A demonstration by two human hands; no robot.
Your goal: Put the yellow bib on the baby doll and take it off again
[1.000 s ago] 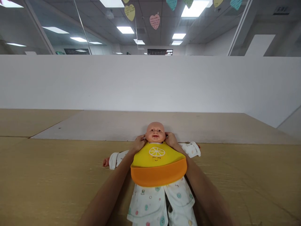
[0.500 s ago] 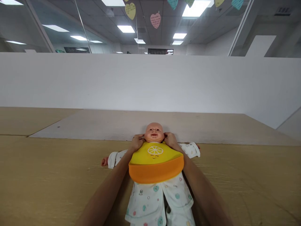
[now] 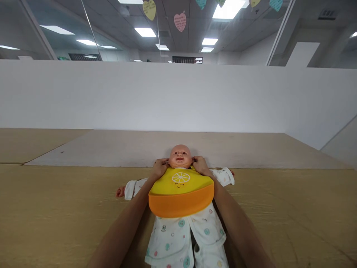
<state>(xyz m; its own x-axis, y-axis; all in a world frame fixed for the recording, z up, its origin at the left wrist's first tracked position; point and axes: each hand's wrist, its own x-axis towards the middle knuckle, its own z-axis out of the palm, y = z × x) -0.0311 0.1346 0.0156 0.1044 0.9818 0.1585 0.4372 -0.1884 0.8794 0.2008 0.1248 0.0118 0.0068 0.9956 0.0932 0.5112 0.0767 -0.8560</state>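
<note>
A baby doll (image 3: pixel 180 157) lies on its back, arms spread, in a white printed outfit (image 3: pixel 167 238). Over its chest is a yellow bib (image 3: pixel 181 184) with a white citrus slice, a smiling face and an orange catch pocket along the bottom. My left hand (image 3: pixel 160 167) is closed at the bib's neck edge on the left side of the doll's neck. On the other side, my right hand (image 3: pixel 201 165) is closed at the bib's other neck end, fingertips by the doll's ear. The fingertips and strap ends are partly hidden behind the neck.
The doll rests on a wood-toned table (image 3: pixel 69 208), its head over a pale grey panel (image 3: pixel 134 147). Behind stands a white partition (image 3: pixel 178 96) with glass above it. Heart-shaped paper notes (image 3: pixel 180 22) are stuck on the glass.
The whole view has shifted slightly, so the doll and hands appear a little further left. Both hands stay at the doll's neck, with only slight finger movement.
</note>
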